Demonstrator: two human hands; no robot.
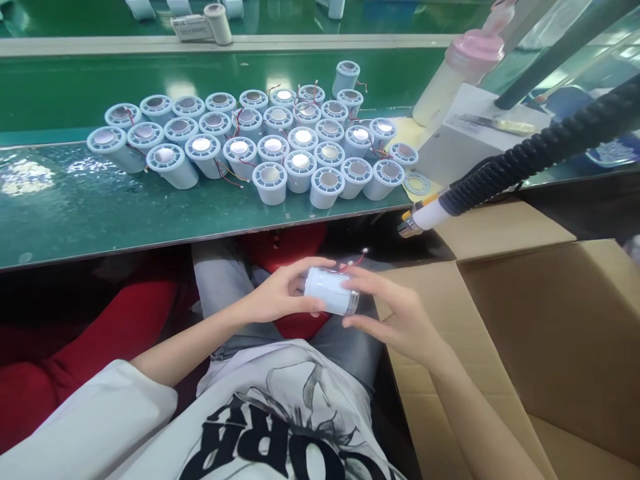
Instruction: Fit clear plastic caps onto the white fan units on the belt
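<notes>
**White plastic cylinder held in both hands, below the desk edge**

- Cylindrical housing (327, 291) lies on its side over the lap, in front of the desk and left of the box. Thin red wire (357, 259) sticks up from its right end.
- Left hand (280, 298): fingers curled round the left end, thumb on top. It is gripping.
- Right hand (395, 312): fingertips pinch the right end, palm turned toward the other hand.
- Cardboard box (550, 320) just right of the hands, flaps open. Only bare inner walls show; the bottom is out of view.
- Batch of matching housings (270, 143) stands upright on the green desk (75, 213), packed in rough rows and touching. Each has a ribbed rim and a shiny metal disc in the top face. Red leads trail between a few of them.
- One flat ring (417, 182) lies loose at the right edge of the batch.
- Black corrugated hose (540, 150) comes in from the right. Its white and yellow nozzle (425, 217) hangs over the desk edge, above the box flap.
- Pink-capped bottle (465, 67) leans by a pale grey unit (465, 143) at the right of the desk.
- Behind that is a second green surface (300, 20) past a pale rail, carrying a few more white parts.
- The desk top is glossy and glares under the overhead lights.
</notes>
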